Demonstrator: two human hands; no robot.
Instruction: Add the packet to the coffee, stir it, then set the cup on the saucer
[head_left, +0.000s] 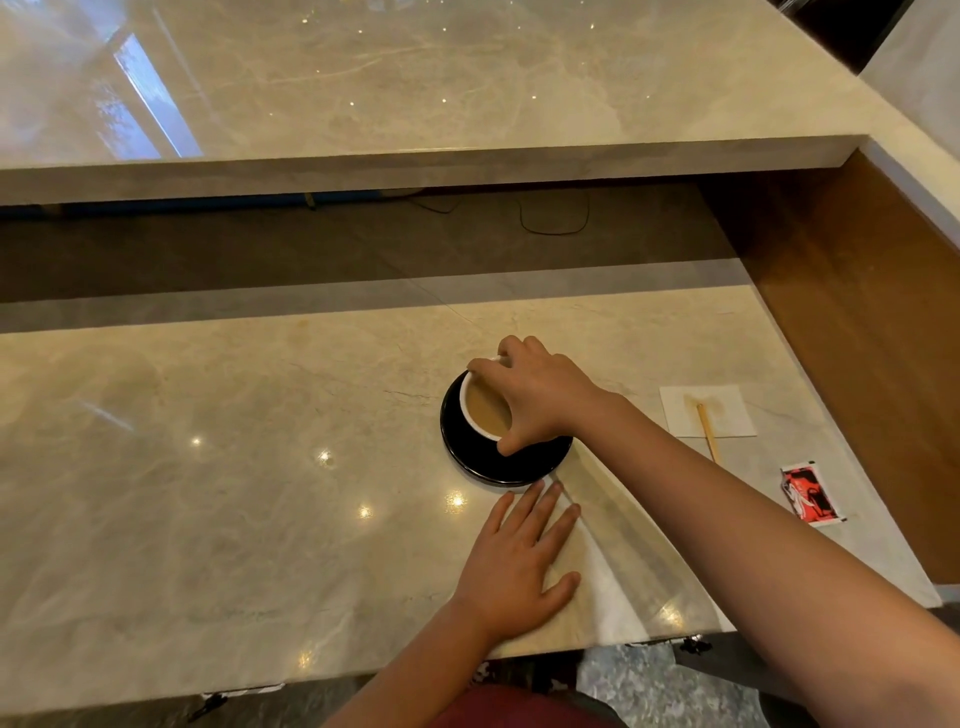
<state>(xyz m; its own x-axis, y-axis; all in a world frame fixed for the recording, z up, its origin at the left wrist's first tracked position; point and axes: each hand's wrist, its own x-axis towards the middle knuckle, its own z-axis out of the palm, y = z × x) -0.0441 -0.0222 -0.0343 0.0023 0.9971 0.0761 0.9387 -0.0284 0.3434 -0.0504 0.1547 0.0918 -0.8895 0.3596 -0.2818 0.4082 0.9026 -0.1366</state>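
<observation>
Your left hand (511, 564) lies flat on glossy beige marble counter (208, 467); your right hand (535, 395) grips the coffee-filled white cup (480, 410) on its black saucer (498, 462).

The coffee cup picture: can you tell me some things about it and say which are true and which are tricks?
1. The right hand grips the coffee cup from above. True.
2. The cup sits over a white saucer. False: the saucer is black.
3. The left hand holds the packet. False: it lies flat on the marble counter; the red packet lies on the counter to the right.
4. The wooden stir stick rests partly on a white napkin. True.
5. The coffee is black. False: it looks light brown.
</observation>
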